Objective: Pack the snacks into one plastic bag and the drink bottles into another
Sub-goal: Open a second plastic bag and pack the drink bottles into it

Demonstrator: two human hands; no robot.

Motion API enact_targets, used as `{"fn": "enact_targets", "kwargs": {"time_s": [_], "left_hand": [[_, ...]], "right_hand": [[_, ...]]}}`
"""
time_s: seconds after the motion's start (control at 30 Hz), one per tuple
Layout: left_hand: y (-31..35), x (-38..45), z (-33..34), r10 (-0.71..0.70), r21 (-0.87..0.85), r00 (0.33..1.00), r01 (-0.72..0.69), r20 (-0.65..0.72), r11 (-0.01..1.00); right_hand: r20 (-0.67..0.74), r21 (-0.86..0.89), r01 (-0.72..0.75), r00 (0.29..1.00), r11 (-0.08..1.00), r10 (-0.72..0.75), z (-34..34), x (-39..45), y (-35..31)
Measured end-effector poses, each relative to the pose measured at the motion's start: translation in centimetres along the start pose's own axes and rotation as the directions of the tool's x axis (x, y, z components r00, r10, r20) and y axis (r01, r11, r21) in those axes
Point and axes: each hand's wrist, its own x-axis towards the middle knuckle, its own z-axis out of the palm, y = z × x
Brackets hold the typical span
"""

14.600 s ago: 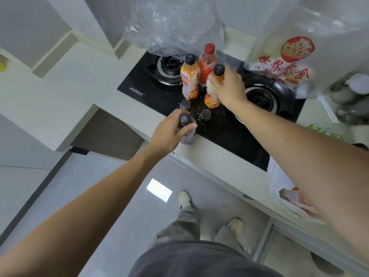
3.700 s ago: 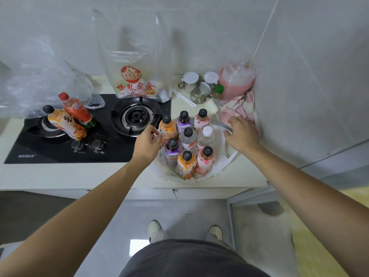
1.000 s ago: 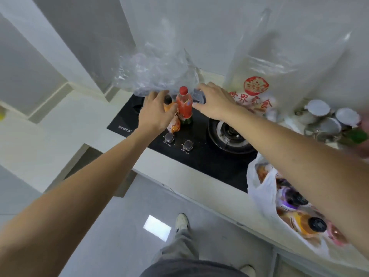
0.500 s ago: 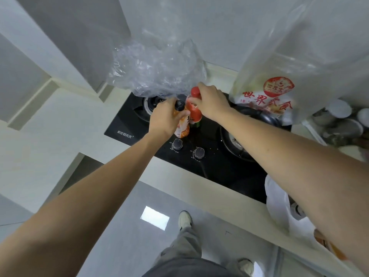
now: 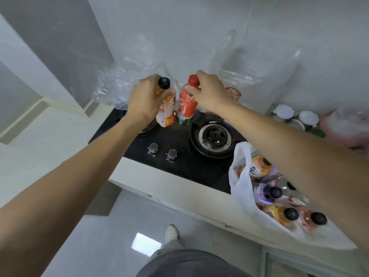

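Hands over our stove [image 5: 179, 164]: left hand [image 5: 144, 102] grips the orange bottle [image 5: 166, 112], right hand [image 5: 209, 90] pinches the red bottle [image 5: 186, 107]; white bag [image 5: 242, 188] at four o'clock.

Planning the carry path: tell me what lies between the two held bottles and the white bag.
In the head view, between the bottles and the white bag lie the black stovetop and its right burner.

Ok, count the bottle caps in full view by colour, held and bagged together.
Black caps: 4, one on the orange bottle gripped by the left hand, three in the white bag.
Red caps: 1, on the red bottle gripped by the right hand.
Total: 5; the right arm hides other bagged caps.
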Motion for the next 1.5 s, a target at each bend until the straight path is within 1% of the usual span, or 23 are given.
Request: {"fn": "enact_targets", "kwargs": {"time_s": [0.13,0.27,0.43,0.57,0.67,0.8,0.93,1.03,1.17,1.33,1.4,1.5], "left_hand": [[8.2,-1.6,-1.5,0.054,-0.019,0.997,-0.055,-0.051,0.998],[16.5,-4.2,-1.9,0.092,-0.064,0.992,-0.097,-0.081,0.993],[25.9,-7.6,-1.1,0.185,-0.137,0.978,-0.197,-0.098,0.971],[31.1,-10.0,0.6,0.222,-0.232,0.972,-0.233,-0.070,0.945],[33.9,-11.8,2.3,0.259,-0.263,0.966,-0.255,-0.020,0.930],[36.2,-14.1,5.3,0.323,-0.305,0.945,-0.291,0.059,0.907],[37.0,-15.4,8.4,0.340,-0.309,0.932,-0.289,0.127,0.906],[37.3,-15.8,10.6,0.355,-0.301,0.922,-0.297,0.157,0.906],[38.3,-15.0,12.5,0.351,-0.345,0.923,-0.281,0.159,0.895],[39.3,-13.9,14.2,0.361,-0.393,0.915,-0.269,0.181,0.879],[39.3,-13.8,15.1,0.379,-0.405,0.903,-0.276,0.201,0.872],[39.1,-13.9,16.4,0.441,-0.399,0.863,-0.324,0.248,0.858]], "right_hand": [[-0.088,0.030,-0.021,0.996,0.999,0.023,-6.5,-5.6,2.0],[-0.163,-0.022,-0.071,0.984,0.997,0.067,-12.9,-12.2,4.9],[-0.209,-0.012,-0.156,0.966,0.988,0.150,-19.9,-20.1,9.0],[-0.231,-0.020,-0.228,0.948,0.973,0.217,-23.4,-26.1,12.5],[-0.240,-0.041,-0.301,0.929,0.953,0.283,-24.9,-29.7,14.8],[-0.243,-0.067,-0.387,0.900,0.920,0.361,-25.5,-33.6,16.5],[-0.222,-0.059,-0.432,0.885,0.900,0.410,-24.5,-36.4,17.6],[-0.213,-0.094,-0.474,0.869,0.875,0.447,-23.3,-37.6,18.2],[-0.263,-0.138,-0.521,0.839,0.842,0.476,-21.6,-38.7,18.8],[-0.318,-0.141,-0.559,0.807,0.817,0.497,-20.6,-38.9,19.0],[-0.335,-0.150,-0.572,0.797,0.806,0.503,-20.5,-38.7,19.0],[-0.337,-0.150,-0.587,0.786,0.795,0.517,-20.3,-38.5,19.1]]}}
